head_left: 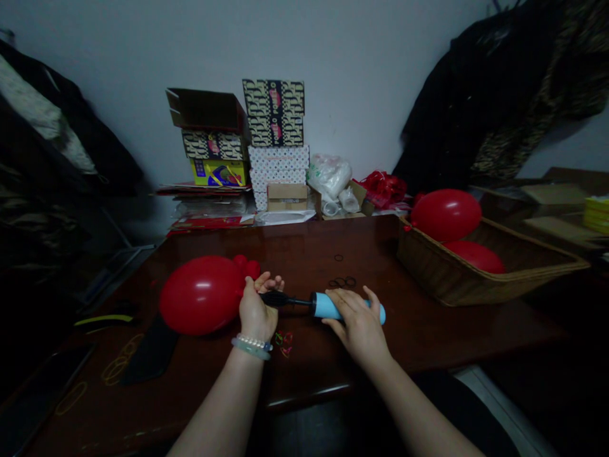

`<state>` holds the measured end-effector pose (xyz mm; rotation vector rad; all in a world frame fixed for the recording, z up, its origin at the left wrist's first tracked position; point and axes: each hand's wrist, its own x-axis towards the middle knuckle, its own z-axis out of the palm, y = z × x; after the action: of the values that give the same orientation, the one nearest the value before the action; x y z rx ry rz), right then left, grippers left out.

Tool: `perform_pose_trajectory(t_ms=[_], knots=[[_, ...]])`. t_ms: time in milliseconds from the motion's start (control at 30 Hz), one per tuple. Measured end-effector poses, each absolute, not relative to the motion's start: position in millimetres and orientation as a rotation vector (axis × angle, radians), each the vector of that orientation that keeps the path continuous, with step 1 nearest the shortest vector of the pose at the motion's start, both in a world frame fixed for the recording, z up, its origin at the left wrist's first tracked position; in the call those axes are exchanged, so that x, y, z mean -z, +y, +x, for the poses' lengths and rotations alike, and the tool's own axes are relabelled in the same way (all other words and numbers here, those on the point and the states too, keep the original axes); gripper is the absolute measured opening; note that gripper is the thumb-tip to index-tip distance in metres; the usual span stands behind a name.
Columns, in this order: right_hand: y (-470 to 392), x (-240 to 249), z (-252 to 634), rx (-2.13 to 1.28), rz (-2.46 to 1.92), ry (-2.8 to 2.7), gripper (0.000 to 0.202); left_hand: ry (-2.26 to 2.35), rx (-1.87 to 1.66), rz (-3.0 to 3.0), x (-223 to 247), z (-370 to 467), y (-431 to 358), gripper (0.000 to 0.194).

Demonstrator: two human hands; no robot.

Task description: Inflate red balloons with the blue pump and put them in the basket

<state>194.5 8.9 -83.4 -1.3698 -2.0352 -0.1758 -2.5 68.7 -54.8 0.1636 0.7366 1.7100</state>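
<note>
An inflated red balloon (202, 295) lies to the left of my left hand (259, 304), its neck at my thumb. The fingers of that hand are curled round the balloon's neck and the black nozzle end of a hand pump. My right hand (354, 317) is wrapped over the light blue barrel of the pump (326, 306), which lies level above the table (309, 247). A black rod shows between the barrel and the nozzle end. Smaller red balloons (252, 269) sit just behind my left hand.
At the right, a wicker basket (457, 285) holds red balloons (447, 214). Black bands (342, 281) lie behind the pump, coloured bands (285, 346) near my left wrist. Yellow bands (114, 369) and a dark phone (151, 352) are at left. Stacked boxes (279, 168) stand by the wall.
</note>
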Motion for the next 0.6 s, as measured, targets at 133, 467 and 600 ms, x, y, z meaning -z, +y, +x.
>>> perform_pose_trajectory(t_ms=[133, 467, 600], knots=[[7, 92, 187, 0.073, -1.327, -2.017, 0.047, 0.711, -1.677, 0.221, 60, 14, 63, 0.036], [10, 95, 178, 0.027, -1.285, -2.049, 0.05, 0.654, -1.799, 0.285, 47, 9, 55, 0.046], [14, 94, 179, 0.059, -1.282, -2.068, 0.053, 0.656, -1.842, 0.264, 39, -10, 60, 0.047]])
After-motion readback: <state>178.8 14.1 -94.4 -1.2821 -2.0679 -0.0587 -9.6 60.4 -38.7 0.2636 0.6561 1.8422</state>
